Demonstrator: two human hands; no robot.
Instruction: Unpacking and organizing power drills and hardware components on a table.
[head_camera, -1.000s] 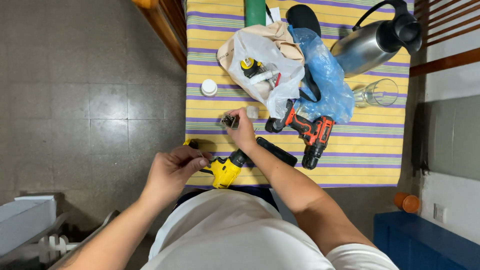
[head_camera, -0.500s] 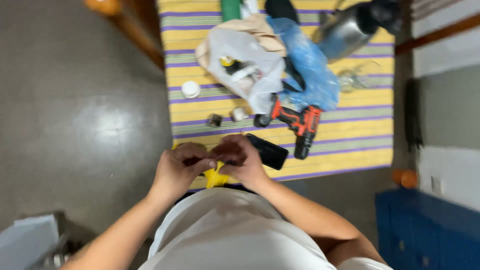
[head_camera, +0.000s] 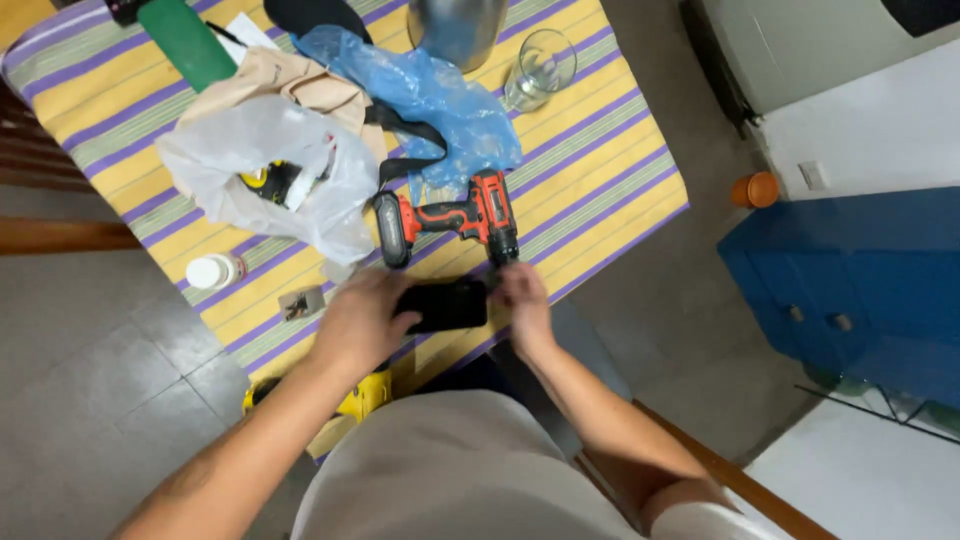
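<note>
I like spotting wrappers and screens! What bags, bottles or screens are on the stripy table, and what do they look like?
Black phone: dark flat rectangle, screen unlit, between left hand and right hand.
White plastic bag: crumpled, translucent, mid-table, something yellow and black inside.
Blue plastic bag: crumpled, behind the red drill.
Small white bottle: round, lying near the table's edge.

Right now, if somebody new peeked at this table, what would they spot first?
Probably the red and black drill lying on the striped yellow tablecloth, just past both hands. The left hand and right hand meet at a flat black object. Behind lie a white plastic bag and a crumpled blue one.
</note>
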